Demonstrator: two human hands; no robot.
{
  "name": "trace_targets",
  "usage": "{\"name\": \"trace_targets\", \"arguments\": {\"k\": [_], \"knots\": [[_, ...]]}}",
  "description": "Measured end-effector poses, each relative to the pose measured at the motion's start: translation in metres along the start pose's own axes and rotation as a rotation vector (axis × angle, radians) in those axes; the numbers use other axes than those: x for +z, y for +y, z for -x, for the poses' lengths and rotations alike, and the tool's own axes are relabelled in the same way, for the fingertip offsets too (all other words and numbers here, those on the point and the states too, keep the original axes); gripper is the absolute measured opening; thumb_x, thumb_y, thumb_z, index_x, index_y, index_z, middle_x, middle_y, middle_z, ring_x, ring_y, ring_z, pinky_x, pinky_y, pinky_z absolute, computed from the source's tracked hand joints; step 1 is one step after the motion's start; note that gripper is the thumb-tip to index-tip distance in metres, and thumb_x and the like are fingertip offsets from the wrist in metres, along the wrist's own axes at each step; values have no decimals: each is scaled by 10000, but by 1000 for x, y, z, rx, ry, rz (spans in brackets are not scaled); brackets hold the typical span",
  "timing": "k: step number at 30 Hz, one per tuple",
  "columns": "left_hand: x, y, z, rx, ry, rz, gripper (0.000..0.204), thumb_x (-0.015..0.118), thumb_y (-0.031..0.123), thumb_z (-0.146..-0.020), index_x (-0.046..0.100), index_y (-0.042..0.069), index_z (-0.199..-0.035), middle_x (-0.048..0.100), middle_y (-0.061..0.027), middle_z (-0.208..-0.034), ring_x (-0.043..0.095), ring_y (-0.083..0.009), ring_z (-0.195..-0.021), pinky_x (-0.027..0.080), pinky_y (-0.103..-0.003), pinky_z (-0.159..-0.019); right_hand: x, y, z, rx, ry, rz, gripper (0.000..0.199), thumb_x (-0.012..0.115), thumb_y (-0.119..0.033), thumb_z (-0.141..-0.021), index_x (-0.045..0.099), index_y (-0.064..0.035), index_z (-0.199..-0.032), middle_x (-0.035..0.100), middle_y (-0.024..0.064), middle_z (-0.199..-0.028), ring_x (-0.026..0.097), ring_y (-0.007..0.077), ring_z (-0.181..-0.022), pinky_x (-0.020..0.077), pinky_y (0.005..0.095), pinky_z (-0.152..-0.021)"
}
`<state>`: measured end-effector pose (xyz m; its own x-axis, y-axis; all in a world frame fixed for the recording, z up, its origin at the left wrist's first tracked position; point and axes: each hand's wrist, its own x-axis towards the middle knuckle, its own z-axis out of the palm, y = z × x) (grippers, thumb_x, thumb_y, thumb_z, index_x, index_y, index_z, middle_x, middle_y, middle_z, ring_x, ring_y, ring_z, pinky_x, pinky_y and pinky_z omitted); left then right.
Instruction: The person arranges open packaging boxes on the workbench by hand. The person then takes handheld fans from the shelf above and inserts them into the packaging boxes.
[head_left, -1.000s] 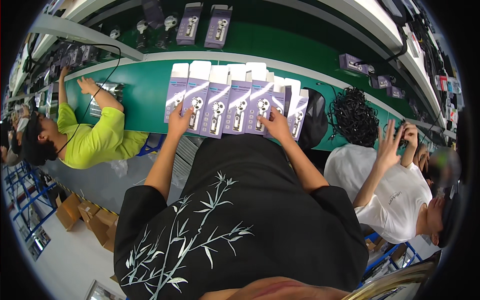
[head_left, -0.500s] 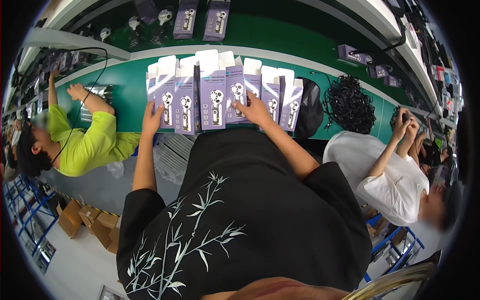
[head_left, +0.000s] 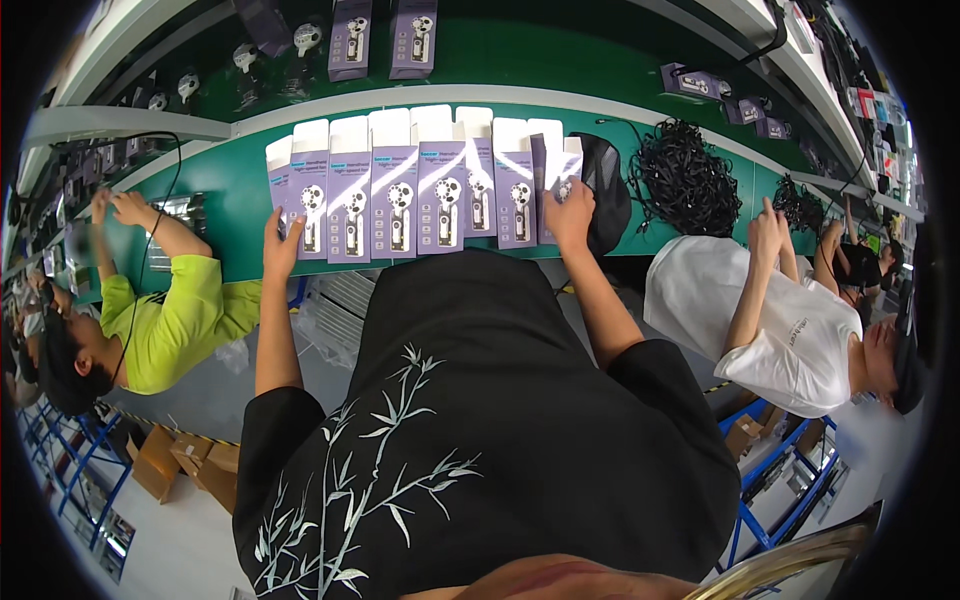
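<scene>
A row of purple boxes (head_left: 398,215) is stood at the upper centre of the frame, close to the front edge of the green bench (head_left: 237,250); white flaps are raised along its top edge. The left end of the row is bordered by the left hand (head_left: 283,243): its thumb is laid on the front and its fingers are set at the outer edge. Whether it is clamped cannot be told. The right end box is covered in part by the right hand (head_left: 570,213), whose fingers are bent over its front; how firmly they are closed cannot be told.

Behind the flaps, a thin strip of green is bounded by the pale rail (head_left: 470,97). Wider room is offered at left, between the row and the shiny pack (head_left: 185,212). At right, room is cut short by the black bag (head_left: 605,200), just beside the end box, and farther right by the heap of cords (head_left: 685,180). Below the row, the front edge is partly hidden by the black shirt (head_left: 480,400). The sides of the frame are occupied by a co-worker's lime shirt (head_left: 180,330) at left and another's white shirt (head_left: 765,325) at right.
</scene>
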<state>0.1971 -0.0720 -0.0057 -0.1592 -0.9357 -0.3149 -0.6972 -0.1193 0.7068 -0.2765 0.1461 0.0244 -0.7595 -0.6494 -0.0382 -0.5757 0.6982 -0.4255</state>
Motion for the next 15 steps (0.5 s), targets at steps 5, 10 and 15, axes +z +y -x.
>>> {"name": "trace_targets", "arguments": {"k": [5,10,15], "knots": [[2,-6,-9,-133,-7,282,790,650,477,-926,411,-65,-1448,472,-267,-1440,478,-334,-1320,363,-380,-1101,9,15,-13,221,-150,87,955,813,-426,-714,357,-3,-1439,550,277,-1257,523,452,-1176,444,533,-982],[-4,13,-10,-283,-37,416,775,575,493,-965,374,-49,-1480,475,-217,-1448,485,-264,-1312,373,-336,-1088,-27,5,-9,175,-21,104,951,823,-428,-698,385,1,-1424,556,284,-1217,545,444,-1123,451,513,-967],[4,14,-22,-235,-129,423,823,607,499,-947,342,-52,-1497,483,-227,-1447,486,-283,-1317,362,-347,-1101,-19,-58,24,36,-240,-164,1008,818,-469,-720,342,61,-1433,534,301,-1173,502,463,-1154,423,491,-1007]]}}
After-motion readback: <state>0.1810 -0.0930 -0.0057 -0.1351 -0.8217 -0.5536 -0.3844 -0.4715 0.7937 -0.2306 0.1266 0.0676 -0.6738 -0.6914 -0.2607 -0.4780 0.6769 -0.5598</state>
